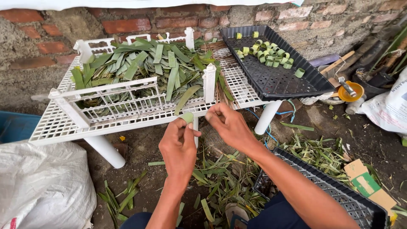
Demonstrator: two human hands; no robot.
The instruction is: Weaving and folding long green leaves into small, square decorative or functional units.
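While heaped, leaf strips (pixel 152 68) in rack (pixel 63 127).

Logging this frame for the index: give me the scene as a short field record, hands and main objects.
left hand: pinches a small rolled green leaf strip
right hand: fingertips pinched beside the strip; contact unclear
white plastic lattice rack: holds a pile of cut green leaf strips
black perforated plastic tray: rests on rack's right end, holds green leaf rings
ground: scattered leaf trimmings
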